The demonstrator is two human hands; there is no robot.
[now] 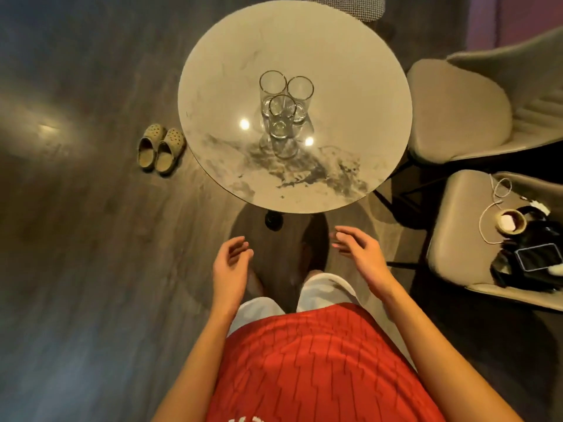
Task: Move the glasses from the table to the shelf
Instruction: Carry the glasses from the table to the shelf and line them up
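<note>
Three tall clear glasses with gold rims stand close together in the middle of a round marble table [359, 95]: one at the back left [272, 86], one at the back right [301, 94], one in front [281, 117]. My left hand [233, 263] and my right hand [359, 249] hover over the floor in front of the table's near edge, both empty with fingers loosely apart. Neither hand touches a glass. No shelf is in view.
A pair of beige clogs [161, 149] lies on the dark wood floor left of the table. Two beige chairs stand at the right; the nearer chair [457, 239] carries a phone, cables and a small cup. A small dark object [273, 219] sits under the table's front edge.
</note>
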